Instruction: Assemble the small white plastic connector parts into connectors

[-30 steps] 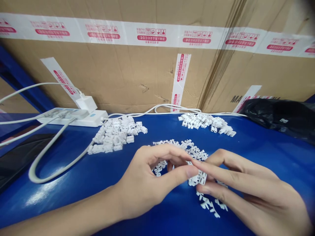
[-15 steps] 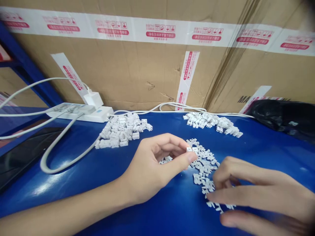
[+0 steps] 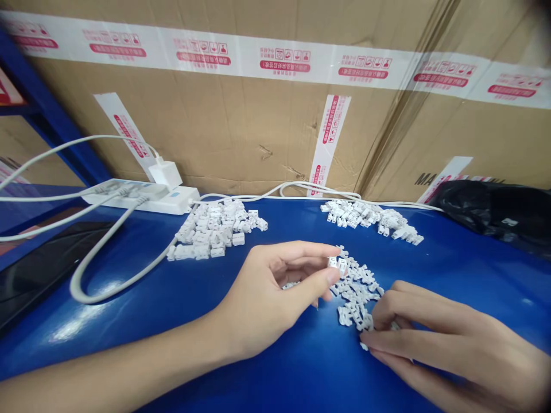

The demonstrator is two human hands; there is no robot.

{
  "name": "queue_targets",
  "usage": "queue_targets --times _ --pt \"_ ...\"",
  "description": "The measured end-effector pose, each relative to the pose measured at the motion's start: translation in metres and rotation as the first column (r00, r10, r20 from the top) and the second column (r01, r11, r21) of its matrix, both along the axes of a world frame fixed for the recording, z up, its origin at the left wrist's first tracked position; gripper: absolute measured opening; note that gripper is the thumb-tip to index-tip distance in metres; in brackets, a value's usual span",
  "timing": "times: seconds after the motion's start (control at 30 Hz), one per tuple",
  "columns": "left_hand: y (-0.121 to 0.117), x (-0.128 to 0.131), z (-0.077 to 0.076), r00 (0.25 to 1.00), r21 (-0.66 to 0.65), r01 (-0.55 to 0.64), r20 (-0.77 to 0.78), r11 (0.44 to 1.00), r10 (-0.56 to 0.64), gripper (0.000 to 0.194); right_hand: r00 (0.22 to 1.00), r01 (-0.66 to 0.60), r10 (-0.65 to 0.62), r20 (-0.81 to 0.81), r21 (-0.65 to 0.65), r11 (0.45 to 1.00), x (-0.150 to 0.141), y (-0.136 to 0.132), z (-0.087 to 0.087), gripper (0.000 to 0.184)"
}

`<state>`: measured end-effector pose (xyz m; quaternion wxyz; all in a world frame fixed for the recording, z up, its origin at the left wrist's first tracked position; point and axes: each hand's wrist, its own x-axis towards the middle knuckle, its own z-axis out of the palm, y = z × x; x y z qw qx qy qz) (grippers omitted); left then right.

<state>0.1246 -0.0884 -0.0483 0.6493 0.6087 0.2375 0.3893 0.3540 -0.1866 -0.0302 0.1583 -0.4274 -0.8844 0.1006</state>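
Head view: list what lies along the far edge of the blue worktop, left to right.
White power strip → bulky heap of white plastic parts → flatter heap of white plastic parts → black plastic bag

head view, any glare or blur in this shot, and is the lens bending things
Head view: white glare sits on the blue tabletop at lower left; the taped cardboard box bows with wide-angle distortion toward the edges; the right hand looks slightly soft near the frame edge, though the blur is mild.
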Motion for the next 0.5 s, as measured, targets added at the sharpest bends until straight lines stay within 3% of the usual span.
queue_targets --times 0.2,0.4,0.5 --pt "-0.0023 0.0002 0.0040 0.998 0.018 -0.007 -0.065 1.000 0.008 0.018 0.999 0.023 -0.023 0.033 0.006 1.000 0.0011 -0.0024 -0.0090 0.019" --pt "-0.0024 0.0012 0.0031 0.996 0.088 -0.026 -0.083 0.996 0.034 0.015 0.999 0.029 -0.034 0.020 0.234 0.972 -0.0040 -0.0012 -0.0061 0.014" --pt "-0.0029 0.0005 0.0017 0.995 0.095 -0.025 -0.096 0.995 0.034 0.015 0.997 0.074 -0.070 -0.025 0.269 0.960 -0.0016 -0.0045 -0.0027 0.014"
